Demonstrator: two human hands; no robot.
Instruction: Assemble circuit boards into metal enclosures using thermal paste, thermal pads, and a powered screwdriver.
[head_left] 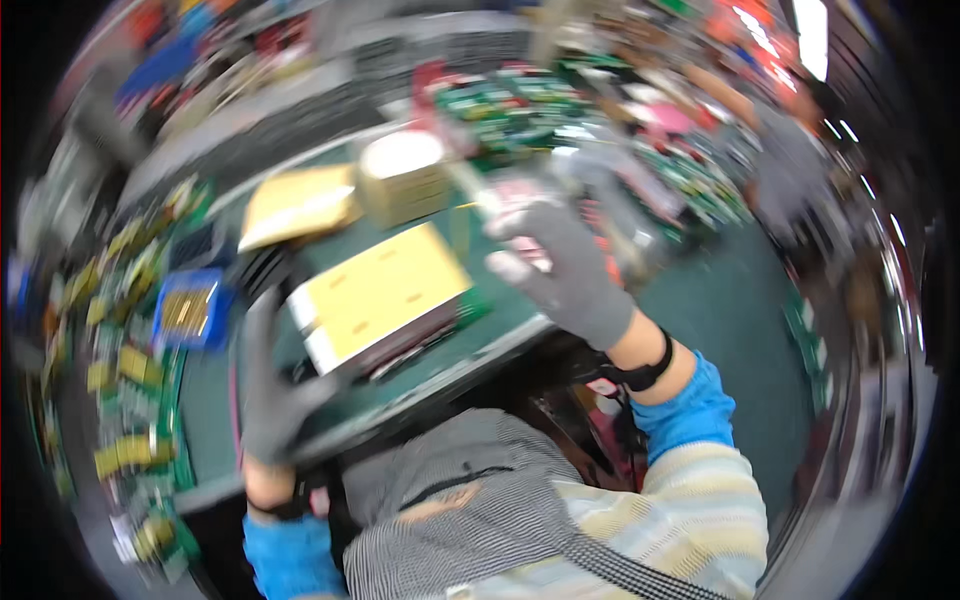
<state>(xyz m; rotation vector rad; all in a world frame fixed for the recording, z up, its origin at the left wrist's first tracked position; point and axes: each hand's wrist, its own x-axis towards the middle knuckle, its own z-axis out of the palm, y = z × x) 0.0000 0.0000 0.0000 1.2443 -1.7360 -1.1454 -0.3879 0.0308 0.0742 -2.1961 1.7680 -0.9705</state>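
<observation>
While the whole view is smeared by motion, the layout can be read from left to right. Along the left rim of the green table [700,300] lie rows of small yellow and green parts [120,360], and just inside them stands a blue tray [190,310] holding more of the same. The left hand [270,385], in a grey glove, rests on the table near its front edge with its fingers [262,320] spread loose and pointing up toward the tray, holding nothing. Just to its right lies a flat yellow box [385,290] with white sides, tilted on the table; behind it are a tan envelope [300,205] and a small cream box [405,180]. The right hand [560,270], also gloved in grey, is lifted above the table, its fingers closed around a small pale item [520,200] with a pinkish patch, too blurred to name. To handle it well, I judge a steady grip and a slower move would serve, as the item looks light and thin. Green boards [510,105] crowd the far side.
</observation>
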